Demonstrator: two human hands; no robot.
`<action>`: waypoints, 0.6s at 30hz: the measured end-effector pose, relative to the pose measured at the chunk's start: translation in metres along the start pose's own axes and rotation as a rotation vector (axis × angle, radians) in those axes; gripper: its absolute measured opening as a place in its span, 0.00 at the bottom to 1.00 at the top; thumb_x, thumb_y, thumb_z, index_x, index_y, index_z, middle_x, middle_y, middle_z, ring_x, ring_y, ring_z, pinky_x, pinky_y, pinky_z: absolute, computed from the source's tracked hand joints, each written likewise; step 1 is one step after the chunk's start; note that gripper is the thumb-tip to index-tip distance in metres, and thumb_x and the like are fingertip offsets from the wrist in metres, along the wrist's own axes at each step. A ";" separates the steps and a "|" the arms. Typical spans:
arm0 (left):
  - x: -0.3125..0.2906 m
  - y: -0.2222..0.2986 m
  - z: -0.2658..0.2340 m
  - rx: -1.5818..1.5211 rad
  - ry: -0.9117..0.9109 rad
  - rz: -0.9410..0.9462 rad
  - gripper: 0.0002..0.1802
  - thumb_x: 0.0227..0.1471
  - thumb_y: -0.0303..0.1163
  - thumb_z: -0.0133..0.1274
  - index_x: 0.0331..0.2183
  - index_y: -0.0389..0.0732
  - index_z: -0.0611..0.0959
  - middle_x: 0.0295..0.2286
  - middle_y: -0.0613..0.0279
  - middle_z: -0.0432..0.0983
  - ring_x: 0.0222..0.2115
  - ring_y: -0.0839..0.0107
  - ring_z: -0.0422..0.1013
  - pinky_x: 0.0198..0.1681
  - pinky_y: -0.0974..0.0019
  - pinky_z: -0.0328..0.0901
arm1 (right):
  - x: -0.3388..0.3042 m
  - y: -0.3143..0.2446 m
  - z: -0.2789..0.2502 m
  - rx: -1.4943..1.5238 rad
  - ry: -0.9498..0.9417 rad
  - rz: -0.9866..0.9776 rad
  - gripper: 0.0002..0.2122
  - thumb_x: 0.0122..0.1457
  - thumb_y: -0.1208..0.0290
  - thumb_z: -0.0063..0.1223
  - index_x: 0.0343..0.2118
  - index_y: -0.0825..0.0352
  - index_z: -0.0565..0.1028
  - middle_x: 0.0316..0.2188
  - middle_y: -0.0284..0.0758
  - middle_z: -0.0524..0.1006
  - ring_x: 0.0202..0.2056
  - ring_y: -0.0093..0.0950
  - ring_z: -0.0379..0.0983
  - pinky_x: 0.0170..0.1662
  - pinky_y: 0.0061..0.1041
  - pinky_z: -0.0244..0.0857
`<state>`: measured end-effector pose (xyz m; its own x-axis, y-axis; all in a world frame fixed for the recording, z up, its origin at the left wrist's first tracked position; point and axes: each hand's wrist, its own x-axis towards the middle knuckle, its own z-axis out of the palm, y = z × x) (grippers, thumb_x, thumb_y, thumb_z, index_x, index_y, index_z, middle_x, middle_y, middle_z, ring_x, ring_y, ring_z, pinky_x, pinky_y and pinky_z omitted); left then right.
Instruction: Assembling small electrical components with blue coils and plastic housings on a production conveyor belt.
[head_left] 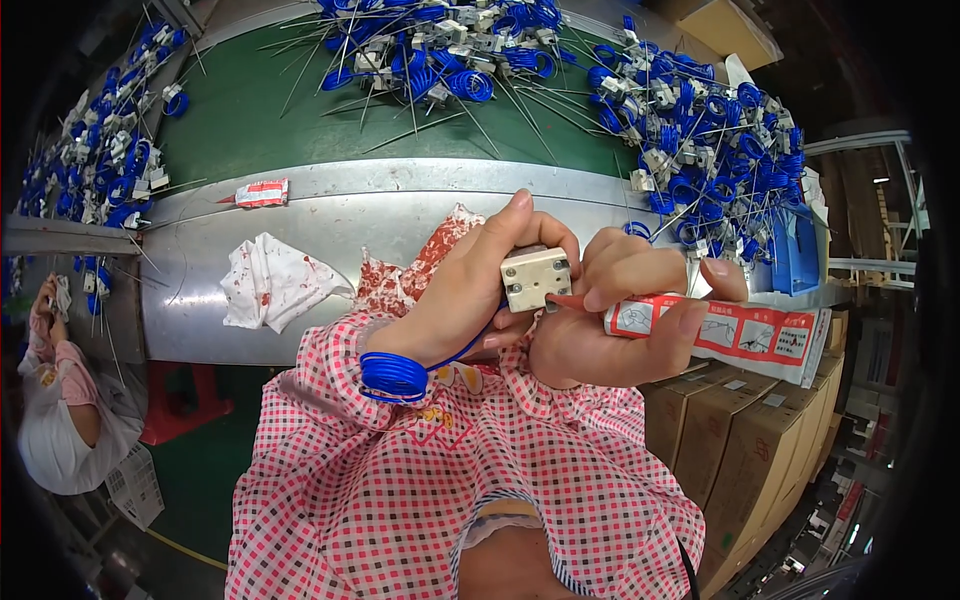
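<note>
1. A cream-white terminal block (pixel 535 280) with screws in its face is held near the centre of the frame.
2. The block is pinched in the grip of the left hand (pixel 450 285), with fingers curled about its edges.
3. A coil of blue wire (pixel 393 377) is seen over the left cuff, its lead run up toward the block.
4. A white-and-red squeeze tube (pixel 760 335) is pinched between thumb and fingers in the grip of the right hand (pixel 620 340), right of centre.
5. The tube's red nozzle (pixel 572 300) is pointed at the block's lower right corner; whether it is touched cannot be told.
6. On the metal desk (pixel 200 320), a red-stained white rag (pixel 275 283) is placed left of centre, and a red-and-white blotched cloth (pixel 440 245) is partly covered by the left hand.
7. A small red-and-white packet (pixel 262 193) is laid at the upper left.
8. Blue wire coils with white blocks (pixel 440 60) are heaped on a green belt (pixel 240 110) at the top.
9. Cardboard boxes (pixel 740 450) are stacked at the lower right.
</note>
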<state>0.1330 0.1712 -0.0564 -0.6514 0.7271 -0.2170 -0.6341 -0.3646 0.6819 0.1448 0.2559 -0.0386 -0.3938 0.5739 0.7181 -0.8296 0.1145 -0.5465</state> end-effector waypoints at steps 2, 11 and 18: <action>0.000 0.000 -0.001 0.077 0.002 0.019 0.31 0.53 0.55 0.25 0.28 0.39 0.72 0.14 0.66 0.64 0.06 0.84 0.50 0.06 0.79 0.44 | 0.000 0.000 0.000 0.093 -0.036 0.028 0.16 0.56 0.62 0.30 0.41 0.70 0.55 0.06 0.31 0.59 0.05 0.17 0.45 0.08 0.17 0.41; 0.002 0.001 -0.004 0.060 -0.039 -0.022 0.32 0.53 0.56 0.24 0.28 0.39 0.72 0.14 0.67 0.64 0.06 0.84 0.50 0.07 0.80 0.44 | -0.003 -0.002 0.002 0.030 0.004 0.063 0.16 0.56 0.61 0.30 0.42 0.69 0.54 0.06 0.30 0.59 0.05 0.17 0.44 0.08 0.17 0.41; 0.001 0.001 -0.006 -0.039 -0.093 -0.094 0.32 0.53 0.56 0.24 0.28 0.38 0.72 0.14 0.69 0.64 0.06 0.85 0.49 0.07 0.80 0.44 | -0.003 -0.001 0.006 0.022 0.131 0.050 0.17 0.56 0.59 0.31 0.40 0.69 0.55 0.07 0.29 0.60 0.05 0.17 0.46 0.08 0.16 0.40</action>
<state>0.1289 0.1677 -0.0601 -0.5477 0.8095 -0.2115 -0.7076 -0.3133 0.6334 0.1446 0.2495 -0.0380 -0.3813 0.6792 0.6271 -0.8191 0.0662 -0.5698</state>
